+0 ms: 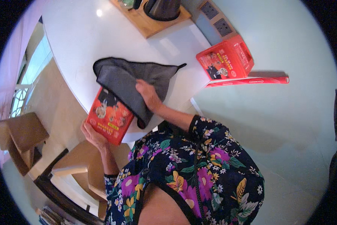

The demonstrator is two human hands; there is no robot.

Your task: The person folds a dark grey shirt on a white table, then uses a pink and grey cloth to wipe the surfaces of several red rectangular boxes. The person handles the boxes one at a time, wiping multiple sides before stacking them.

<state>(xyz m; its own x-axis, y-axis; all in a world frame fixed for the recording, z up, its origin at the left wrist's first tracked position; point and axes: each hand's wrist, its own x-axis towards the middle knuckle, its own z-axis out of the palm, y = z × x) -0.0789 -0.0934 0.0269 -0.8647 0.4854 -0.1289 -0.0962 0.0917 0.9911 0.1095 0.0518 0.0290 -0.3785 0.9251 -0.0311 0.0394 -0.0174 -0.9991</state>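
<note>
My left hand [94,134] grips the lower left edge of a flat red printed package [108,118], tilted over the near edge of the white table. A dark grey cloth [120,81] with black edging and a small corner loop covers the package's upper end. My right hand [147,92] presses on the cloth, its fingers against the fabric; whether it pinches a fold cannot be told. Whatever lies beneath the cloth is hidden.
Another red printed package [224,62] stands by the wall at the table's right end, beside a long red box [250,81]. A wooden tray [148,31] bears a dark kettle [164,9] at the back. Brown chairs [27,130] stand at the left.
</note>
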